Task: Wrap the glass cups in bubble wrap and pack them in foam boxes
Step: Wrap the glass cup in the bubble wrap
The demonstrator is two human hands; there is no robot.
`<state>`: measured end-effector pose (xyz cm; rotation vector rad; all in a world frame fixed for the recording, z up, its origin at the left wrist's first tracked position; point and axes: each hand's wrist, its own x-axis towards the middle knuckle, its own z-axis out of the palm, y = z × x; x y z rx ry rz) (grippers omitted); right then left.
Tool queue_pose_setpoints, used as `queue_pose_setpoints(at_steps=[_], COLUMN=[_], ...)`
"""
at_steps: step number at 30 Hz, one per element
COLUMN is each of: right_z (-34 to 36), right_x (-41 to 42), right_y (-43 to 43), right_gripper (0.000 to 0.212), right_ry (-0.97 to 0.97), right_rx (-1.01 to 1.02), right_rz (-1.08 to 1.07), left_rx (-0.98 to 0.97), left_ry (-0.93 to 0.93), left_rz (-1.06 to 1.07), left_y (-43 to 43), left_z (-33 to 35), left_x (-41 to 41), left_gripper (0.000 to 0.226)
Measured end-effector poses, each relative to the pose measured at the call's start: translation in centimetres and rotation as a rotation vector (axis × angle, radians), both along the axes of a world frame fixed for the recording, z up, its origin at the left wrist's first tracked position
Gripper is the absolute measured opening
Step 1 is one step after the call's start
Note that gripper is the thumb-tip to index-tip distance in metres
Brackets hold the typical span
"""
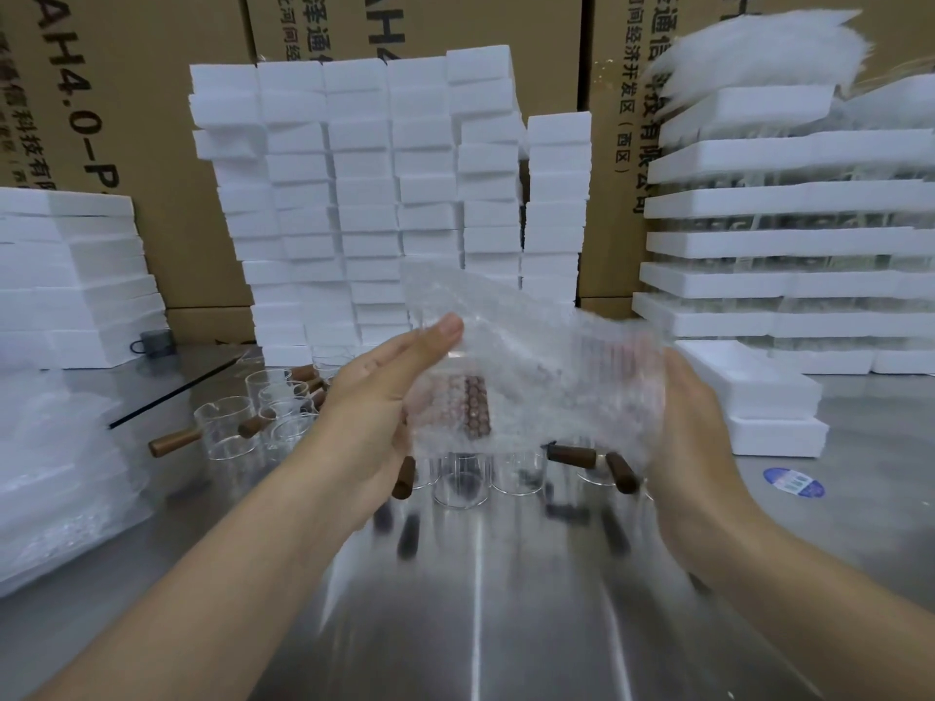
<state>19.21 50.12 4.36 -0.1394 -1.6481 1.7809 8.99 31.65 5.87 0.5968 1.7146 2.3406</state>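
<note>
Between my hands, above the steel table, I hold a sheet of bubble wrap [531, 356] folded around a glass cup; its brown wooden handle [478, 404] shows through the wrap. My left hand [384, 402] grips the bundle's left side, thumb on top of the sheet. My right hand [693, 432] cups the right side, fingers hidden behind the wrap. Under the bundle stand several bare glass cups [460, 480] with wooden handles. More cups [230, 430] cluster at the left.
A stack of bubble wrap sheets [55, 462] lies at the left edge. Small foam boxes [384, 194] are piled at the back, with foam pieces [76, 280] far left. Filled foam trays [789, 245] and a foam box [774, 427] stand right. Cardboard cartons [152, 118] line the back.
</note>
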Motion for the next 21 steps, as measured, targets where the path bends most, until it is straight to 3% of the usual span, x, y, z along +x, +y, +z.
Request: queue_pose_setpoints(at_steps=[5,9,12,14,16,21], right_z=[-0.2,-1.5,-1.6,-1.5,-1.4,-0.9], right_x=[0.1,-0.8,-1.1,-1.2,-1.5,-1.6], right_y=[0.0,-0.1,-0.1,0.1,0.6,1.6], right_gripper=[0.091,0.118,0.14,0.124,0.087,0.037], right_ry=[0.052,-0.025,-0.117,-0.132,-0.112,0.019], right_rx=[-0.038,0.018,-0.121,-0.101,-0.12,-0.322], right_rz=[0.173,0.286,0.396,0.39,0.357,0.329], left_rx=[0.238,0.324,0.29,0.225,0.177,0.138], left_ry=[-0.132,-0.203,-0.147,-0.102,-0.073,-0.045], left_rz=[-0.01,-0.093,-0.183,-0.217,-0.21,-0.239], left_y=[0.6,1.1,1.6,1.8,2.0,2.4], left_z=[-0.1,-0.6,-1.1,-1.3,-1.4,-1.7], left_x=[0.5,0.8,1.3,1.7,1.8,1.8], left_gripper=[0.055,0.076,0.052,0.038,0.035,0.025])
